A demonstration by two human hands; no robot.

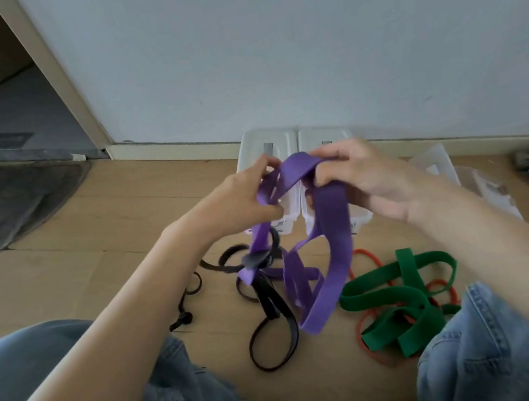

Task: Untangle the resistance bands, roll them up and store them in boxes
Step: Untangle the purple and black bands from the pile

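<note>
The task looks barely begun: nothing is rolled, and the clear boxes [282,149] by the wall seem empty, though the hands hide much of them. On the floor, the green band [411,302] lies knotted with the red band [365,255]. The purple band [332,220] hangs twisted, snagged on the black band [269,303], pinched by the left hand [243,203] and right hand [363,177] above the boxes.
</note>
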